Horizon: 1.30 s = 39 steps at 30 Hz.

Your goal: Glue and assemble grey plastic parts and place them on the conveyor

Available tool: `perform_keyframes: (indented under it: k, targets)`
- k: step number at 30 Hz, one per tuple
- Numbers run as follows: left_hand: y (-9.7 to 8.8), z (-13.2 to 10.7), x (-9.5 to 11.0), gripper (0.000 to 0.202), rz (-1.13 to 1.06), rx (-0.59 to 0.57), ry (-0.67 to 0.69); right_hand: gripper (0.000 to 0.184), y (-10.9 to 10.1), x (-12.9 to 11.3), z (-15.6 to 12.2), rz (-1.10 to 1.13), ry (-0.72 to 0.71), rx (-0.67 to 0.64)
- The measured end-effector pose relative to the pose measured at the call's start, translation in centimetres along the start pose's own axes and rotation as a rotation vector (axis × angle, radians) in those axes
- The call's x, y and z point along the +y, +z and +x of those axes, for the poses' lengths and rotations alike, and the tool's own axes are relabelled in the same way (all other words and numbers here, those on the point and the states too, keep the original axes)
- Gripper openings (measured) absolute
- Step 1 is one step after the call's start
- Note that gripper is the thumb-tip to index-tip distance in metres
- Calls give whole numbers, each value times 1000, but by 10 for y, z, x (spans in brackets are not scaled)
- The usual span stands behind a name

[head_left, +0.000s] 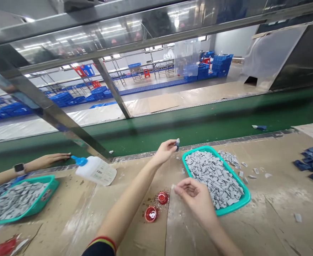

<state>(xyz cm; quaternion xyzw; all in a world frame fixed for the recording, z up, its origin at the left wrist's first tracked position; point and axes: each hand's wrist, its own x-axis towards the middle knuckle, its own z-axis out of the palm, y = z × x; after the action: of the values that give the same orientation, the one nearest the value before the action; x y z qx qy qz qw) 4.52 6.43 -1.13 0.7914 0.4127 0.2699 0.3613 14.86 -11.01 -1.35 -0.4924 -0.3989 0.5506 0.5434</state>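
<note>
My left hand (165,152) reaches toward the green belt, its thumb and fingers closed on a small dark blue piece (177,144) with a pale top. Beside the near basket, my right hand (196,197) has curled fingers, thumb and forefinger close together. Something pale shows at their tips, too small to make out. The turquoise basket (248,201) is heaped with small grey plastic pieces (212,174). Two small red cups (151,214) sit on the cardboard between my forearms, with specks around them.
A white bottle with a blue cap (99,170) stands left. Another person's hand (49,160) rests near the belt (146,133), behind a second turquoise basket (46,202). Dark blue pieces (312,161) lie right. A metal post (113,89) rises beyond the belt.
</note>
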Motion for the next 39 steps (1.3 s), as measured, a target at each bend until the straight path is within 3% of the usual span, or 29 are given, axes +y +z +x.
perform_keyframes:
  k: [2, 6, 8, 11, 14, 23, 31, 36, 39]
  targets:
    - [-12, -50, 14, 29, -94, 56, -18, 25, -6, -8, -3, 36, -19, 39]
    - [-20, -133, 51, 19, -435, 242, -214, 22, -10, -20, -13, 54, -5, 7]
    - [-18, -158, 67, 18, -506, 305, -265, 21, -8, -23, -19, 49, 8, -42]
    - [-13, -176, 84, 17, -550, 359, -287, 20, -2, -26, -26, 47, 25, -125]
    - [-11, -180, 92, 16, -535, 365, -296, 20, 1, -26, -30, 57, 32, -183]
    - [-9, -183, 95, 14, -529, 355, -277, 27, 0, -24, -28, 19, 54, -189]
    - [4, -186, 89, 6, -482, 355, -249, 37, -6, -18, -25, 57, 183, -350]
    - [5, -174, 74, 33, -561, 266, -315, 34, -2, -11, -20, 52, 176, -289]
    - [0, -151, 56, 43, -520, 176, -244, 36, -2, -9, -14, 33, 174, -195]
